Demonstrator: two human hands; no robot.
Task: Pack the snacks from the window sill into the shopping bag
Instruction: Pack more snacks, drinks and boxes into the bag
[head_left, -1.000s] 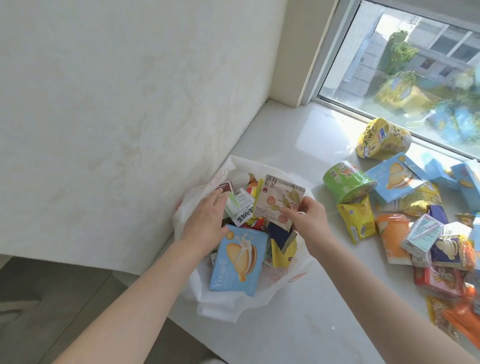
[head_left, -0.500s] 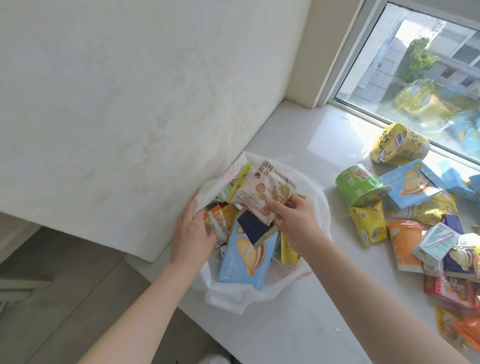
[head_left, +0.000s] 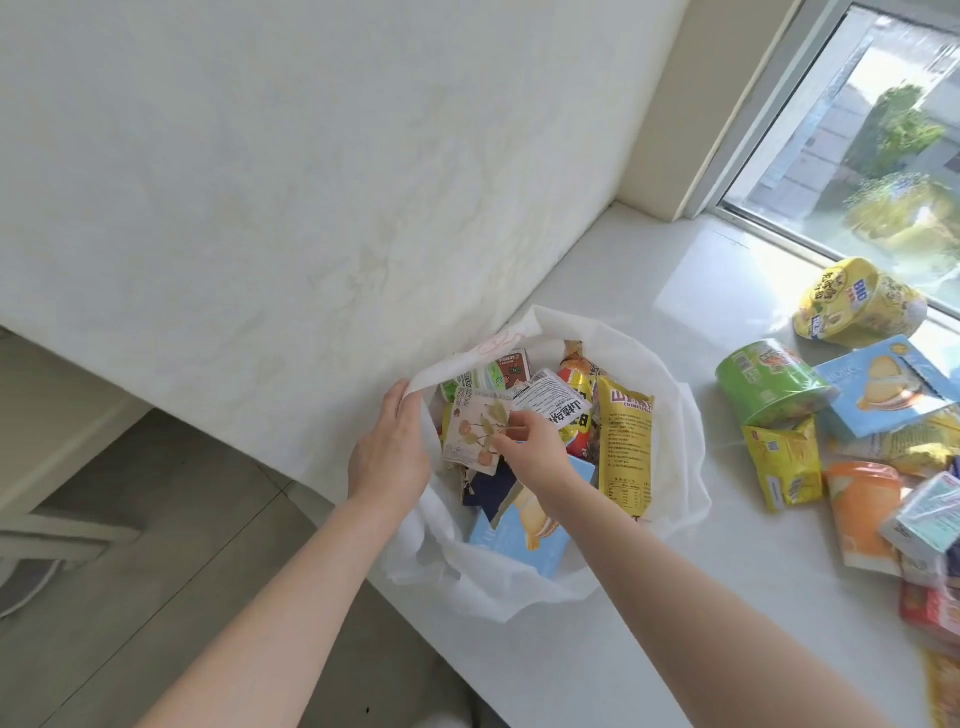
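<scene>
A white shopping bag (head_left: 675, 467) stands open on the sill's near left corner, against the wall. Several snacks fill it, among them a tall yellow packet (head_left: 626, 447) and a light blue biscuit box (head_left: 524, 540). My left hand (head_left: 389, 452) grips the bag's left rim and holds it open. My right hand (head_left: 530, 447) is inside the bag's mouth and pinches a pale tea packet with a fruit print (head_left: 470, 436), which lies tilted among the other packs.
More snacks lie on the white sill (head_left: 727, 291) to the right: a green tub (head_left: 769, 379), a yellow tub (head_left: 857, 306), a blue biscuit box (head_left: 883, 384), a small yellow packet (head_left: 784, 462), an orange cup (head_left: 862, 514). Left of the sill the floor drops away.
My right hand has lowered the tea packet deeper and to the left into the bag. My left hand has slid up the bag's rim, pulling it wider.
</scene>
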